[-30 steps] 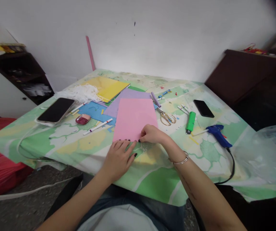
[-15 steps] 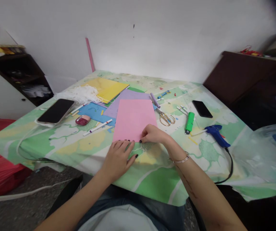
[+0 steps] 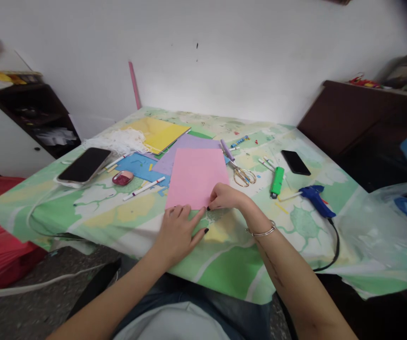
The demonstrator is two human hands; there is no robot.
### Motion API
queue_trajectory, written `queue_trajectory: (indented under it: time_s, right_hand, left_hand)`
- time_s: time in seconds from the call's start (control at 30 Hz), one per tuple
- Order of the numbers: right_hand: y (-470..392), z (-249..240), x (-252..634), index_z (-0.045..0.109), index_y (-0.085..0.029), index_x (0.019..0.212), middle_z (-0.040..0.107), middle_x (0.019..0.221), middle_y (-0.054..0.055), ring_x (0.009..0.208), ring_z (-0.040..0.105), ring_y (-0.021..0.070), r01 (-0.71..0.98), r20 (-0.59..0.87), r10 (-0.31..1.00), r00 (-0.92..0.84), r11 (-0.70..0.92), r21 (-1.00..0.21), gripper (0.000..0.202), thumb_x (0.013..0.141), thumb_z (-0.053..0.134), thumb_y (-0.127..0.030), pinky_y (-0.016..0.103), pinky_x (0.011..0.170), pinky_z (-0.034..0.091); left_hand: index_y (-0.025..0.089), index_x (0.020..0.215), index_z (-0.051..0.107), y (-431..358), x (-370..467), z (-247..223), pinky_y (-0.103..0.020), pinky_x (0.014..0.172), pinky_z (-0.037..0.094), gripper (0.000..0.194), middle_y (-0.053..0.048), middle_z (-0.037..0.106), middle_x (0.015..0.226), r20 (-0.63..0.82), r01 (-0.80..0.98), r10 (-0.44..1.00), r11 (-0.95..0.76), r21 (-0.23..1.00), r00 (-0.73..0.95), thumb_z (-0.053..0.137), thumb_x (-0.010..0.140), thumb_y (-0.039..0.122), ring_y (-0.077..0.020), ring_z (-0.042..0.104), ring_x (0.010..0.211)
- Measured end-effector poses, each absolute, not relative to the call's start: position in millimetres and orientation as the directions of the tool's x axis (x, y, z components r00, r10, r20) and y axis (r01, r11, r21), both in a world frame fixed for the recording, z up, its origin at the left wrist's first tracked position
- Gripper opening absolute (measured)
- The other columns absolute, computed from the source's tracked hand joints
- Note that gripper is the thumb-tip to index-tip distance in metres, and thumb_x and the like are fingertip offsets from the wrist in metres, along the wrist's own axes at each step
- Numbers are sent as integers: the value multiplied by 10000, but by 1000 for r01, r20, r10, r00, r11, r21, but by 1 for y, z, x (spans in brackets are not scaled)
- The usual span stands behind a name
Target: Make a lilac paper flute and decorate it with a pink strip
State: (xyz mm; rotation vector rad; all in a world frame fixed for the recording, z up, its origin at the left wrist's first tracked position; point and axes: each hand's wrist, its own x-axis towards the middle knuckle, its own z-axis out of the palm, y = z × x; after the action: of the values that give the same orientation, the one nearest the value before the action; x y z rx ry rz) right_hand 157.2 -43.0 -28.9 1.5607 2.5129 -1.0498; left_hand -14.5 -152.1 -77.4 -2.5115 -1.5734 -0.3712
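Note:
A pink sheet of craft foam or paper (image 3: 199, 174) lies flat in front of me, partly over a purple sheet (image 3: 162, 163). My left hand (image 3: 178, 231) rests at its near edge, fingertips on the sheet, thumb and forefinger stretched to the right. With curled, pinched fingers, my right hand (image 3: 223, 196) grips the near edge toward the right corner; the fingertips are partly hidden. Just beyond the sheet's right side lie gold-handled scissors (image 3: 244, 176) and a lilac pen-like tool (image 3: 227, 150).
Right of the sheet are a green cutter (image 3: 277, 182), a blue glue gun (image 3: 316, 200) and a black phone (image 3: 296, 162). On the left lie a larger phone (image 3: 83, 165), a white marker (image 3: 143, 189), white yarn (image 3: 118, 141) and a yellow sheet (image 3: 160, 131).
My left forefinger and thumb have reached further right along the near edge, close to my right fingertips. My right hand stays pinched there. The camera view has shifted slightly.

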Motion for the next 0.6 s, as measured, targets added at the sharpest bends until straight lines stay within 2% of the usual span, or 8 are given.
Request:
queue_trajectory:
  time_s: [0.1,0.2,0.3,0.43,0.6]
  right_hand:
    - [-42,-31,164,583,-134,482,428,413,-43,462,412,94,778,-322,787,-527,294,-555,141,589,605,-224,223,461,294]
    - [-42,-33,172,604,-126,522,449,427,-42,466,427,94,743,-295,771,-565,319,-589,143,624,597,-226,221,473,313]
    - [-44,-36,183,652,-122,684,558,559,-26,538,492,95,669,-233,740,-631,367,-647,93,650,611,-199,205,522,365]
    - [-55,-47,201,635,-145,850,620,778,0,698,547,106,576,-82,743,-664,439,-690,188,662,641,-137,205,639,417]
    - [-71,-62,213,626,-164,822,586,780,18,728,504,132,585,93,817,-569,481,-652,111,773,548,-103,259,699,395]
  left_hand:
    - [247,1290,509,-154,-10,-78,-469,859,383,440,-135,554,1082,310,910,865,-415,3,394,439,882,397,-294,483,996]
    - [185,1283,510,-156,-5,-84,-484,961,349,420,-152,539,1188,359,901,841,-434,3,404,418,896,322,-296,464,1110]
    - [89,1265,505,-154,2,-89,-450,1045,303,415,-163,512,1275,371,860,797,-510,-12,477,383,900,243,-287,398,1237]
    - [-7,1251,493,-152,9,-92,-450,1037,325,461,-201,526,1234,333,849,796,-527,-29,506,383,883,248,-315,439,1186]
    - [94,1317,467,-154,11,-92,-482,1038,318,465,-183,512,1222,352,858,798,-512,-33,489,386,887,251,-321,430,1192]
